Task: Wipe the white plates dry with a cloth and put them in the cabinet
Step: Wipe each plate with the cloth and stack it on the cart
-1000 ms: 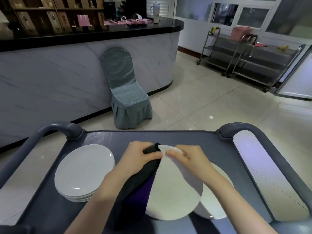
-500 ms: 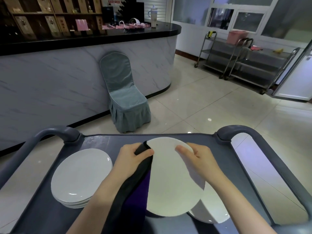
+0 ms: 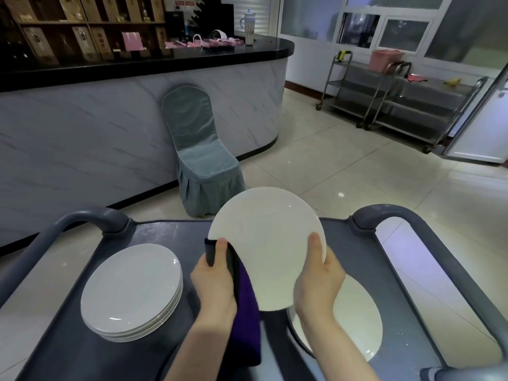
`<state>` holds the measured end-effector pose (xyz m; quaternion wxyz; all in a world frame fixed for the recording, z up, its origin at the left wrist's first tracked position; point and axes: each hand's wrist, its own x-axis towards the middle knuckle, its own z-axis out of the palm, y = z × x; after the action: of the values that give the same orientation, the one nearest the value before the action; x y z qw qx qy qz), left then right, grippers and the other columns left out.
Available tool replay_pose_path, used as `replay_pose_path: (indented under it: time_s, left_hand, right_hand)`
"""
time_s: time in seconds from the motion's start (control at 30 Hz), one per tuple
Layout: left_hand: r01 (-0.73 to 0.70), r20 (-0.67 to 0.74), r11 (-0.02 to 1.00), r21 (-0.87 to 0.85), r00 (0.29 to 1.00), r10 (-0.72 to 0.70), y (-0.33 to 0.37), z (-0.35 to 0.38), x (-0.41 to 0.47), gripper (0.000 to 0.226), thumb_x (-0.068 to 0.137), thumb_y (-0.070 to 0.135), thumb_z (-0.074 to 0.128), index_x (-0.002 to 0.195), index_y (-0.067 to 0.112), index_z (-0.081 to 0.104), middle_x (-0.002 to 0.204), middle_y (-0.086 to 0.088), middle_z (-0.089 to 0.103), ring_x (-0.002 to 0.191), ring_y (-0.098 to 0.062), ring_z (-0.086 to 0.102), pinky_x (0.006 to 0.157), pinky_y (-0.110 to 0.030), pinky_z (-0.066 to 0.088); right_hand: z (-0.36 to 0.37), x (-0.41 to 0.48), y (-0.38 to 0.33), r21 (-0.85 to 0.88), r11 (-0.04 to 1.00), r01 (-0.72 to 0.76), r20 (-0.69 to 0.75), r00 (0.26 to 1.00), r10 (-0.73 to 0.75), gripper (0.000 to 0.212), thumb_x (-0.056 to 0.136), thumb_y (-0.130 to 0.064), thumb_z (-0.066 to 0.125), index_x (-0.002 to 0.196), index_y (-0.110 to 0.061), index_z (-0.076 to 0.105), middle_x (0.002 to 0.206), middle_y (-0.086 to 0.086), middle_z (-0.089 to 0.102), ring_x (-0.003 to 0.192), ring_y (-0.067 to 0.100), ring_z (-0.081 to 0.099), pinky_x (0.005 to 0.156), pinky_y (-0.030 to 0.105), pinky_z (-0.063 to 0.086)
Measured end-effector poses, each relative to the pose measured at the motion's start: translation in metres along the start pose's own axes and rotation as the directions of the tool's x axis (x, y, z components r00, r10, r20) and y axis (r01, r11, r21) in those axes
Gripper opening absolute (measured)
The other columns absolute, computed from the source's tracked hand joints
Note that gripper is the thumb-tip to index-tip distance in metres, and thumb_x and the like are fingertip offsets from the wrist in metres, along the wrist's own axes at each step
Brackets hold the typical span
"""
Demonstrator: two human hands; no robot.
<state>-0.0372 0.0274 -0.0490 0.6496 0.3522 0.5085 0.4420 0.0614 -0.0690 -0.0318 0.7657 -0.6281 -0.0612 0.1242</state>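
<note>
Midway through drying, the left hand point(image 3: 217, 279) pinches a dark cloth point(image 3: 246, 298) over the left rim of a white plate point(image 3: 265, 243); the right hand point(image 3: 320, 281) grips the opposite rim, thumb on its face. The plate stands tilted between them, equally near both. A plate stack point(image 3: 132, 292) lies left of the left hand; the cabinet is apparently out of view.

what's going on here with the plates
A person holds a white plate tilted up over a grey cart. The left hand pinches a dark cloth against its left edge; the right hand grips its right edge. A stack of plates sits on the cart's left, another plate at right.
</note>
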Motion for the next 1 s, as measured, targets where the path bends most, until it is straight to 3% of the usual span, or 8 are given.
replay_pose_path:
  time_s: [0.1,0.23,0.4,0.47,0.63,0.73,0.83,1.0]
  left_hand:
    - [-0.024,-0.006,0.999,0.03,1.0,0.024,0.001,-0.004,0.002,0.039,0.089,0.038,0.069,0.074,0.003,0.062,0.07,-0.003,0.061,0.067,-0.016,0.052,0.067,-0.033,0.047]
    - [-0.234,0.138,0.945,0.23,0.969,0.206,0.02,-0.019,0.019,0.029,0.089,0.035,0.068,0.07,0.013,0.067,0.064,-0.004,0.066,0.06,-0.011,0.053,0.06,-0.025,0.047]
    - [-0.571,0.592,0.72,0.395,0.757,0.276,0.037,-0.013,0.03,0.027,0.082,0.027,0.077,0.062,0.014,0.063,0.053,0.008,0.054,0.052,-0.002,0.045,0.051,-0.014,0.036]
    - [-0.623,0.681,0.678,0.391,0.691,0.242,0.04,-0.009,0.032,0.022,0.082,0.028,0.077,0.066,0.016,0.066,0.056,0.003,0.056,0.055,-0.001,0.047,0.055,-0.015,0.038]
    - [-0.514,0.557,0.772,0.374,0.79,0.256,0.038,-0.013,0.029,0.018,0.087,0.025,0.072,0.069,0.024,0.07,0.06,0.006,0.065,0.056,0.0,0.053,0.054,-0.012,0.042]
    - [-0.194,0.223,0.958,0.213,0.964,0.146,0.021,-0.018,0.016,0.025,0.091,0.034,0.067,0.075,0.014,0.071,0.07,0.0,0.072,0.062,-0.008,0.06,0.057,-0.019,0.048]
    - [0.118,0.054,0.993,0.02,0.991,-0.119,0.006,-0.014,0.004,0.029,0.091,0.042,0.065,0.078,0.016,0.071,0.073,0.002,0.073,0.068,-0.013,0.067,0.062,-0.027,0.054]
    - [-0.036,0.095,0.982,0.183,0.995,0.019,0.022,-0.021,0.022,0.031,0.09,0.039,0.068,0.077,0.011,0.069,0.071,0.0,0.069,0.066,-0.016,0.058,0.063,-0.029,0.05]
  right_hand:
    - [-0.004,-0.004,0.009,-0.023,0.997,-0.071,0.075,0.995,0.072,0.021,0.101,-0.036,0.054,0.096,-0.029,0.073,0.091,-0.018,0.076,0.083,0.0,0.07,0.068,0.013,0.051]
    - [-0.022,0.026,-0.017,-0.225,0.963,0.146,0.378,0.924,-0.052,0.006,0.097,-0.023,0.063,0.1,-0.026,0.067,0.074,-0.01,0.073,0.068,0.004,0.065,0.061,0.014,0.048]
    - [-0.006,0.053,-0.054,-0.464,0.671,0.579,0.808,0.587,0.052,0.017,0.094,-0.035,0.066,0.079,-0.028,0.066,0.071,-0.015,0.063,0.065,0.0,0.052,0.062,0.016,0.038]
    - [0.0,0.049,-0.052,-0.453,0.607,0.652,0.842,0.538,0.051,0.031,0.096,-0.037,0.063,0.068,-0.024,0.058,0.062,-0.013,0.051,0.058,0.001,0.043,0.056,0.018,0.032]
    - [-0.007,0.047,-0.047,-0.405,0.742,0.534,0.734,0.673,-0.084,0.042,0.096,-0.031,0.065,0.058,-0.024,0.049,0.056,-0.014,0.04,0.056,0.004,0.034,0.053,0.019,0.027]
    - [-0.004,0.029,-0.031,-0.295,0.92,0.258,0.427,0.897,-0.114,0.042,0.096,-0.029,0.065,0.057,-0.02,0.051,0.058,-0.012,0.047,0.054,0.006,0.041,0.052,0.016,0.036]
    - [0.001,0.0,-0.002,-0.023,0.998,-0.053,0.116,0.992,0.055,0.03,0.099,-0.029,0.059,0.074,-0.019,0.07,0.074,-0.01,0.071,0.066,0.006,0.065,0.062,0.016,0.05]
    - [-0.013,0.017,-0.011,-0.226,0.972,0.072,0.371,0.929,0.018,0.012,0.099,-0.025,0.059,0.094,-0.024,0.071,0.083,-0.01,0.073,0.073,0.003,0.065,0.062,0.013,0.05]
